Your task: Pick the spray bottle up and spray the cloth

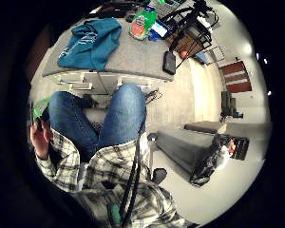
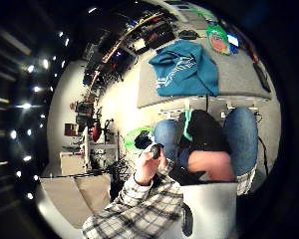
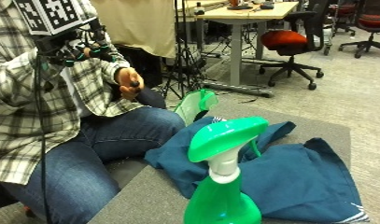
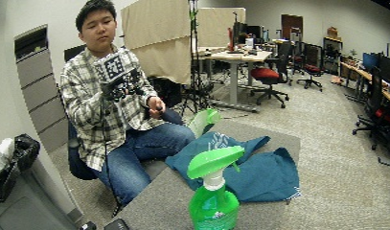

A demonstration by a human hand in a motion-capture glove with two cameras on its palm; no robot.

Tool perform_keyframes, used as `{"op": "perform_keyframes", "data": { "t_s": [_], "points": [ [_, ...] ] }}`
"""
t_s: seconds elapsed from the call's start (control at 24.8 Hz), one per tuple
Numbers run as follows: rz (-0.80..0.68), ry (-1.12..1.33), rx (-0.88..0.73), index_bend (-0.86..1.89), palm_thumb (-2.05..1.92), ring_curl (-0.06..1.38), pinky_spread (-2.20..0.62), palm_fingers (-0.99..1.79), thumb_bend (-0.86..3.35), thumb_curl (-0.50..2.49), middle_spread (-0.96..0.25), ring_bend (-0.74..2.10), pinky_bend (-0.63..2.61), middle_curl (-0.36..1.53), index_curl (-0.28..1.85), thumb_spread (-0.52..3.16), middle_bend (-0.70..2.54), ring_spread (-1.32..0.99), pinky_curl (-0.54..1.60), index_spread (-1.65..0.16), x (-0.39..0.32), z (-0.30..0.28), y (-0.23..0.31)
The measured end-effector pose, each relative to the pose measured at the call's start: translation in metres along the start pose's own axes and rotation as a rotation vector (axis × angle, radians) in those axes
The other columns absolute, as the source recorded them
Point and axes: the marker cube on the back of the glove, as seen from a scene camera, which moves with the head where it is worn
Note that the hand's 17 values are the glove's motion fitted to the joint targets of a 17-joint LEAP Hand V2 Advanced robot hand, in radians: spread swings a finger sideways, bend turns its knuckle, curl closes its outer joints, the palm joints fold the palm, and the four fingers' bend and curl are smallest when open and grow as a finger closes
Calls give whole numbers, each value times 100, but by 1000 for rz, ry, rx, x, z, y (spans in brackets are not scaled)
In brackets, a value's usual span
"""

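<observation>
A grey felt-covered desk [image 3: 320,128] fills the near foreground. Behind it stands a wooden office table [image 3: 251,14] on pale metal legs, with an orange-seated swivel chair [image 3: 289,39] just beside it and another dark chair [image 3: 373,21] farther off on the grey carpet. A beige fabric screen [image 4: 157,40] rises behind the seated person, a tripod stand [image 4: 196,72] next to it. In the wide outside view a black bin bag [image 4: 13,163] hangs near a grey cabinet [image 4: 38,91] by the wall

Even indoor light, ceiling glare, curved edges
</observation>
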Motion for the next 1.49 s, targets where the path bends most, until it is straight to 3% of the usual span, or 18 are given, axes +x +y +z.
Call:
{"op": "perform_keyframes", "data": {
  "t_s": [0.28, 0.61, 1.01, 1.49],
  "points": [
    [-11, 2, 4, 16, 49, 8, 15, 14, 32, 17, 7, 25, 43, 9, 11, 77, 19, 15, 11, -21, -1, 0, 1],
    [-8, 0, 5, 17, 51, 12, 19, 11, 30, 24, 9, 27, 46, 15, 16, 102, 19, 19, 15, -25, 4, -2, -1],
    [19, -15, 77, 17, 56, 16, 21, 17, 25, 31, 6, 32, 42, 21, 21, 112, 23, 19, 15, -27, 27, -1, -37],
    [101, -49, 171, 17, 65, 21, 21, 23, 18, 38, 0, 36, 37, 27, 26, 107, 24, 16, 16, -28, 94, -6, -130]
  ]
}}
